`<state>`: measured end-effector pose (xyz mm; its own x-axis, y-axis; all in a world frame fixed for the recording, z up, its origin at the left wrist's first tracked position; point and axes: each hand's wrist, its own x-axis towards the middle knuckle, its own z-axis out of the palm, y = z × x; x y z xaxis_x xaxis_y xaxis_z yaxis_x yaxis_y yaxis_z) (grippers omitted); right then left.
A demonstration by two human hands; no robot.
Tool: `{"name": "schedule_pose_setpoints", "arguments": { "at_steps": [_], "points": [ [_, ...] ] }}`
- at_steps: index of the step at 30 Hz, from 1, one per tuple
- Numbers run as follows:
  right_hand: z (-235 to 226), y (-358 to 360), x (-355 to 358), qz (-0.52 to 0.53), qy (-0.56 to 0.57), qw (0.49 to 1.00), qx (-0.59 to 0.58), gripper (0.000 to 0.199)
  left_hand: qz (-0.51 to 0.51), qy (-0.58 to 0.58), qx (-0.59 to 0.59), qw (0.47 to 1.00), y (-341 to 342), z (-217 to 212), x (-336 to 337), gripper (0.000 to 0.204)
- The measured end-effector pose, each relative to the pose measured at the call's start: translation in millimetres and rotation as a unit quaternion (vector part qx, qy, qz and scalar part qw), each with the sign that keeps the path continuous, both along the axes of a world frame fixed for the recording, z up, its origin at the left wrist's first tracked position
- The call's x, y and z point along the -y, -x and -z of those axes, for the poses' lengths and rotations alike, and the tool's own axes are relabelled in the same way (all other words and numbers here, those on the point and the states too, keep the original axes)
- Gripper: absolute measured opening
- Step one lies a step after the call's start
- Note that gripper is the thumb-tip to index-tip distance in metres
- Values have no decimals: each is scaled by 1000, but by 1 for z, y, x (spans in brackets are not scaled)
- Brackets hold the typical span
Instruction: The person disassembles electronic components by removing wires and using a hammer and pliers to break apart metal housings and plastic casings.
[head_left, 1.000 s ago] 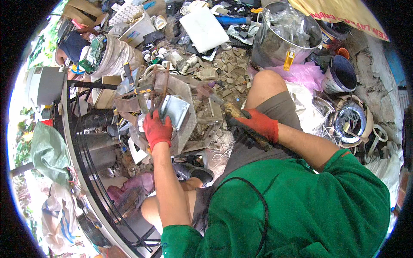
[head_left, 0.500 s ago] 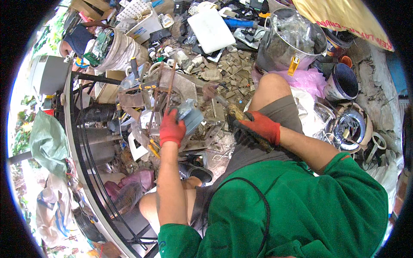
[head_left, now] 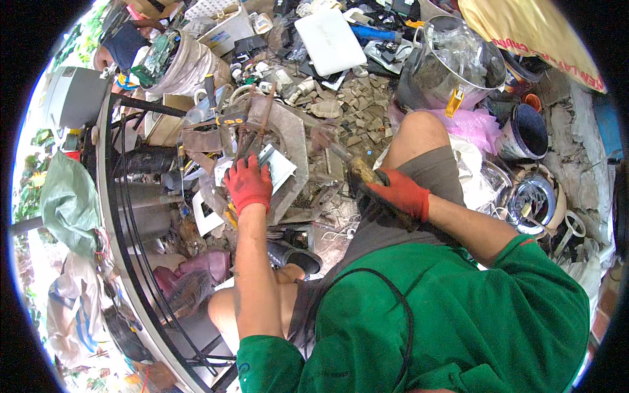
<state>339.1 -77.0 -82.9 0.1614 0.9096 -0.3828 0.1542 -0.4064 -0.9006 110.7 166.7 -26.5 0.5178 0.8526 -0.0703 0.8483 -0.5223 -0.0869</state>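
Note:
My left hand (head_left: 249,185), in a red glove, grips a grey-and-white boxy piece (head_left: 282,169) from above, fingers bent over it. The piece lies on a worn grey octagonal block (head_left: 296,196), its pale face showing beside the fingers; its far side is hidden by the hand. My right hand (head_left: 401,193), also red-gloved, is closed round the wooden handle of a hammer (head_left: 362,171). The hammer's head, blurred, points toward the far left, raised near the block's right edge. Rusty rods (head_left: 265,121) and a pair of orange-handled scissors (head_left: 230,120) lie just beyond my left hand.
Broken chips (head_left: 367,108) cover the ground ahead, with a white plastic panel (head_left: 331,42) behind. A metal pot (head_left: 452,72) of clear plastic stands at the far right, near a dark bucket (head_left: 524,132). A black metal frame (head_left: 108,164) runs along the left.
My left hand has moved slightly left and down, bringing the boxy piece onto the block and turning its pale face up. My right hand keeps hold of the hammer, almost unmoved.

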Motion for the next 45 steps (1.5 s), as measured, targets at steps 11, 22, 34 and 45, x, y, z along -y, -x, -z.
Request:
{"name": "schedule_pose_setpoints", "arguments": {
  "at_steps": [11,22,34,45],
  "points": [
    [1,18,-15,4,-40,995,86,55,48,13,5,999,22,-10,20,104],
    [-28,50,-54,5,-82,977,199,54,-25,60,3,998,27,4,3,107],
    [-67,60,-49,94,-272,945,157,48,-7,34,70,997,45,25,-8,103],
    [-61,63,-61,-11,-158,961,226,48,-15,47,71,996,51,28,-9,105]
  ]
}}
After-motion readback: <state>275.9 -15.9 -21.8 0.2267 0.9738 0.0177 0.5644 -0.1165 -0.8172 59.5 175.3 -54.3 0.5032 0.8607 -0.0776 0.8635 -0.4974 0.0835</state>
